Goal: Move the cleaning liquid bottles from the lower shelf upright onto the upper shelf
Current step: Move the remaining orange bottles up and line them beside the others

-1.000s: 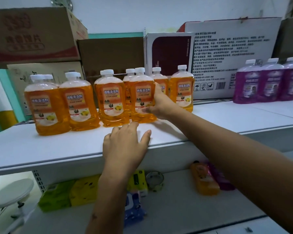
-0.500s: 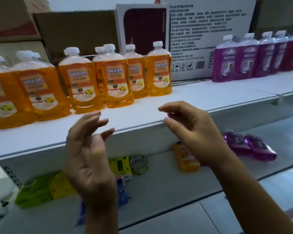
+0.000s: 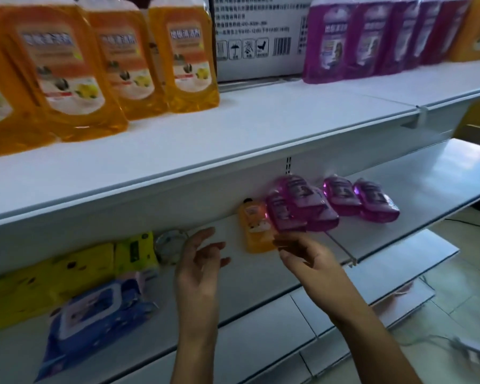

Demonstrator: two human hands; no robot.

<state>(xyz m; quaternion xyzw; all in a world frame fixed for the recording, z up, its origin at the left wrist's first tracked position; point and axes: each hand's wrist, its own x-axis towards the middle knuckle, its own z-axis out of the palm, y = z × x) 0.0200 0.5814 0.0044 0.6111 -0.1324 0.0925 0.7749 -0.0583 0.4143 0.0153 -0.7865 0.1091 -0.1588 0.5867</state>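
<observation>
One orange bottle (image 3: 257, 228) lies flat on the lower shelf (image 3: 416, 195), partly under several purple bottles (image 3: 299, 206) lying on their sides. More purple bottles (image 3: 358, 196) lie to the right of them. My right hand (image 3: 308, 259) hovers just in front of the orange bottle with relaxed fingers and holds nothing. My left hand (image 3: 200, 261) is raised to the left of it, fingers spread, empty. On the upper shelf (image 3: 233, 139) orange bottles (image 3: 178, 56) stand upright at the left and purple bottles (image 3: 358, 37) at the right.
Yellow and green wipe packs (image 3: 75, 273) and a blue wipe pack (image 3: 94, 320) lie on the lower shelf at the left, beside a roll of tape (image 3: 169, 245). A white printed carton (image 3: 261, 37) stands behind the upper bottles. A lower shelf board (image 3: 316, 322) sits below.
Both hands dropped from the upper shelf's edge to the lower shelf. The view came closer and lower, bringing the lying orange and purple bottles into full sight.
</observation>
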